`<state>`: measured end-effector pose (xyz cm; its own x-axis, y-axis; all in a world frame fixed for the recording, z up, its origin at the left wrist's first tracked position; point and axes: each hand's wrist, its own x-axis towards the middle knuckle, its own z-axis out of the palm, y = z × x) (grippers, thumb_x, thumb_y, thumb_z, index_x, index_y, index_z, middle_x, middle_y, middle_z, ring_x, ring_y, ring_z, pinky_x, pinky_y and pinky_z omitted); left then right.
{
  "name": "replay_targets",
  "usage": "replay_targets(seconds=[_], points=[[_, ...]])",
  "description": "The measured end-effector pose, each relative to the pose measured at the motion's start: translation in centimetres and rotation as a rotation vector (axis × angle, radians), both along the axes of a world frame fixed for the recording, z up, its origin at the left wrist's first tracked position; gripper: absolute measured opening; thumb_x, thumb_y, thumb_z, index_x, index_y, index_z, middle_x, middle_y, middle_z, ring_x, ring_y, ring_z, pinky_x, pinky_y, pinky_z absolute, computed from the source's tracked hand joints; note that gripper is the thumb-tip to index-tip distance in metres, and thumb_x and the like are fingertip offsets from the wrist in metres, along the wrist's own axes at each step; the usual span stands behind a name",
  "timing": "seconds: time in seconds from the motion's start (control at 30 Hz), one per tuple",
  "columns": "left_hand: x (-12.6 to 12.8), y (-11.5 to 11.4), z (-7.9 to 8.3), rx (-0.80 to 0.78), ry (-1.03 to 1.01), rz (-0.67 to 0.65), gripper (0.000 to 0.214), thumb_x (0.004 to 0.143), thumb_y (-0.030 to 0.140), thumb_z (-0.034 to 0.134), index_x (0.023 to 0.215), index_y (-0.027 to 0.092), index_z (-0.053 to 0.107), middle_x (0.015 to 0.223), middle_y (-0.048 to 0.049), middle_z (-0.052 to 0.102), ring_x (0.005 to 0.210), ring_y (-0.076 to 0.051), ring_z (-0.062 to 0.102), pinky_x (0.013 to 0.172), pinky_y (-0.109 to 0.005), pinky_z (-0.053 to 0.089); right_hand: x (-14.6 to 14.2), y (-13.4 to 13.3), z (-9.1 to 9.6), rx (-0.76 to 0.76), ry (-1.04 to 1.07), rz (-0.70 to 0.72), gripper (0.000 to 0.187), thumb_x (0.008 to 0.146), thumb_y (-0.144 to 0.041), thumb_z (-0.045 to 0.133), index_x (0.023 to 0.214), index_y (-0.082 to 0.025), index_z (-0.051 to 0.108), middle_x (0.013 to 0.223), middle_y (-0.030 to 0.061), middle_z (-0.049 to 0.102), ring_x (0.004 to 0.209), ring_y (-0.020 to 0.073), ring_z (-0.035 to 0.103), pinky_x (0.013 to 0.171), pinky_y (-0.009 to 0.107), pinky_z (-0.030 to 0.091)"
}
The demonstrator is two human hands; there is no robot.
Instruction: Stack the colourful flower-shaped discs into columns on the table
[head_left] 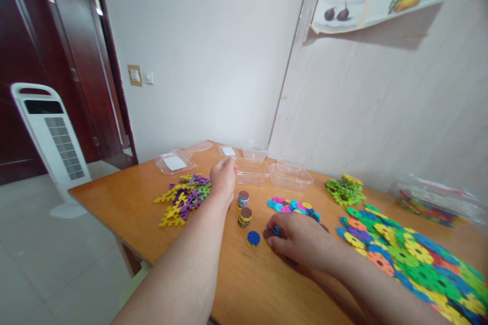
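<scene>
At the left end of a clear plastic box [252, 171], my left hand [223, 179] is closed, its fingers curled at the box's near corner. My right hand [295, 237] is low over the table, thumb and fingers pinched around notched plastic discs, one brown [268, 234] and one blue [276, 232]; the palm hides any others. Just left of it lies a short pile topped by a blue disc [253, 237]. Behind that stand two stacks with brown tops, a nearer stack [245, 217] and a farther stack [243, 199]. Beyond my right hand spreads a heap of small discs [292, 206].
A second clear box [291, 176] stands beside the first, with lids [174, 163] farther left. Yellow and purple pieces [186, 198] lie left. Large flower discs [415, 259], green pieces [345, 190] and a filled bag [438, 203] are right. A white fan [57, 137] stands on the floor.
</scene>
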<state>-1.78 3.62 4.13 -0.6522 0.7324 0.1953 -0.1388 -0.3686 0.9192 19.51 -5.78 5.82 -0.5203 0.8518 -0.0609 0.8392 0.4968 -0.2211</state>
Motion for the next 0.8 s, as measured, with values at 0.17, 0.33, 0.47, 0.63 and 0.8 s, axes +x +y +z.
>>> replay_targets(seconds=[0.17,0.33,0.47,0.63,0.8], points=[[0.0,0.0,-0.1,0.010,0.009,0.000,0.027,0.079,0.036,0.061,0.060,0.018,0.055,0.054,0.0021,0.055,0.052,-0.009,0.049,0.052,-0.021,0.035,-0.4,-0.7,0.3,0.010,0.131,-0.005,0.020,0.081,-0.031,0.061,0.096,-0.027,0.074,0.087,0.0002,0.076,0.076,0.0174,0.067,0.061,0.025,0.037],[0.1,0.0,-0.2,0.016,0.002,-0.010,0.029,0.080,0.039,0.060,0.061,0.018,0.055,0.055,0.0020,0.054,0.051,-0.009,0.047,0.049,-0.021,0.034,-1.6,-1.7,-0.5,0.005,0.252,0.071,0.020,0.084,-0.031,0.059,0.098,-0.026,0.073,0.089,0.0003,0.075,0.077,0.0162,0.065,0.064,0.025,0.039],[0.1,-0.1,-0.1,0.005,0.004,-0.007,0.029,0.080,0.040,0.060,0.062,0.018,0.056,0.055,0.0019,0.055,0.051,-0.009,0.047,0.049,-0.021,0.034,-2.0,-1.8,-0.7,0.006,0.262,0.079,0.023,0.086,-0.039,0.061,0.102,-0.026,0.072,0.085,0.0003,0.073,0.073,0.0153,0.064,0.060,0.024,0.037],[0.1,-0.1,0.0,0.015,-0.009,-0.002,0.027,0.078,0.038,0.062,0.061,0.018,0.056,0.057,0.0019,0.055,0.054,-0.009,0.050,0.052,-0.021,0.036,0.1,-0.5,1.2,-0.067,0.209,-0.004,0.021,0.087,-0.034,0.058,0.102,-0.024,0.069,0.077,0.0001,0.073,0.068,0.0151,0.064,0.059,0.024,0.037],[0.1,-0.3,0.2,0.002,-0.017,-0.010,0.027,0.076,0.039,0.064,0.062,0.017,0.057,0.059,0.0015,0.057,0.055,-0.010,0.052,0.054,-0.021,0.038,2.1,0.4,2.0,-0.168,0.052,-0.044,0.015,0.082,-0.030,0.062,0.094,-0.023,0.068,0.073,0.0005,0.073,0.069,0.0171,0.064,0.059,0.025,0.036]])
